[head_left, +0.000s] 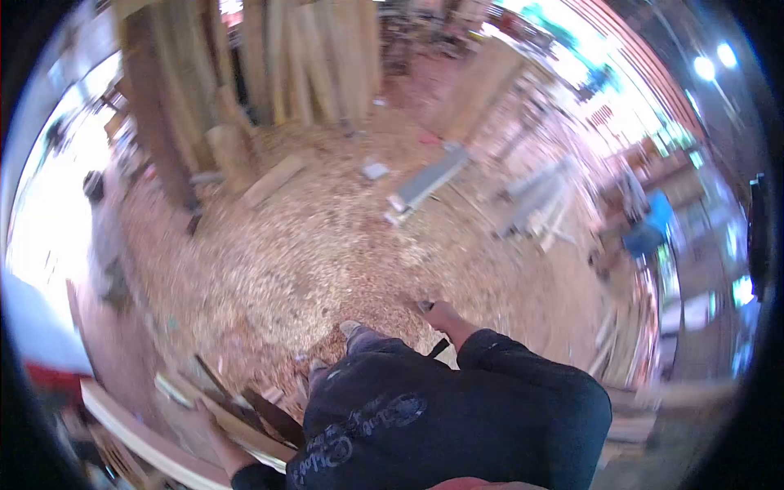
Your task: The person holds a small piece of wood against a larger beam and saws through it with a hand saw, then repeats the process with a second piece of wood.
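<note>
My left hand (202, 422) is at the lower left, on a long narrow wooden board (237, 426); its fingers are blurred against the wood. Beside it runs another pale plank (147, 433). My right hand (441, 315) hangs in front of my dark shirt, over the floor covered with wood shavings (359, 261). The fingers of that hand are curled round a small dark object, too small to name.
Tall boards (314, 61) lean at the back. A grey-topped board (430, 181) and a short wood piece (273, 181) lie on the floor. A wide plank (482, 86) stands behind. A person in blue (649, 224) is at the right.
</note>
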{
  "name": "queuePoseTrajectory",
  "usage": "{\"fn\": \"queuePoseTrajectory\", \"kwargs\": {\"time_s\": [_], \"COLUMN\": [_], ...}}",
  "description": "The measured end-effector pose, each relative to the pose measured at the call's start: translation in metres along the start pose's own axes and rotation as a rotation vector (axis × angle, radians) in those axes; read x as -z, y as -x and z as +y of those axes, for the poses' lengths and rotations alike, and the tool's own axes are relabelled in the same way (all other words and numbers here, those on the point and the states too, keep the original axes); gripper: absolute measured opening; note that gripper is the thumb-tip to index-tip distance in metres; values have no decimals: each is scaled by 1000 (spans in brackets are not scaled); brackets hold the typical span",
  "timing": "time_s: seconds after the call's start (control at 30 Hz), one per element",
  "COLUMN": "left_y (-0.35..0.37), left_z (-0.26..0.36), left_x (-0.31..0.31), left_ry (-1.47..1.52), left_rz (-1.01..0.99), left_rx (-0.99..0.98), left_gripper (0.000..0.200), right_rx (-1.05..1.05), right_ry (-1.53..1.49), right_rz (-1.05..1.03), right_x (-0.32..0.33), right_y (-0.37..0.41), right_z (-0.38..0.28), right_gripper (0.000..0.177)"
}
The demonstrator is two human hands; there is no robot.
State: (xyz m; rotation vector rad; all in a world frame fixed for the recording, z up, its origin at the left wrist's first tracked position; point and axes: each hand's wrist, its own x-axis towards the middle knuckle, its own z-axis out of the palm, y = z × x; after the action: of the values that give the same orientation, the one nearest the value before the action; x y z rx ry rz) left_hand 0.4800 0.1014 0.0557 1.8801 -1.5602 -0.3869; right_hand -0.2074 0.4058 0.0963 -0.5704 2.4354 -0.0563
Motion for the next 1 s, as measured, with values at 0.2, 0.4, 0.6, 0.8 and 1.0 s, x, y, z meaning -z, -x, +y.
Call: {"fn": "queuePoseTrajectory", "kwargs": {"time_s": [0.2, 0.4, 0.6, 0.8, 1.0], "left_y": [-15, 4, 10, 18, 11], "left_z": [76, 119, 65, 41, 23], "left_x": [48, 76, 60, 34, 22], "left_ry": [-394, -505, -528, -297, -387], "left_rz": [-216, -182, -218, -138, -155], "left_rx": [28, -150, -136, -1, 45], "left_gripper": [80, 69, 91, 84, 82], "right_rx": [-249, -229, -80, -155, 754], "right_ry": [-193, -99, -87, -343, -442], "right_rz": [-31, -41, 24, -54, 96], "right_x": [-45, -101, -108, -22, -3], "right_y": [100, 104, 79, 101, 127], "right_z": [26, 61, 46, -119, -236], "right_gripper": [75, 89, 81, 53, 68]}}
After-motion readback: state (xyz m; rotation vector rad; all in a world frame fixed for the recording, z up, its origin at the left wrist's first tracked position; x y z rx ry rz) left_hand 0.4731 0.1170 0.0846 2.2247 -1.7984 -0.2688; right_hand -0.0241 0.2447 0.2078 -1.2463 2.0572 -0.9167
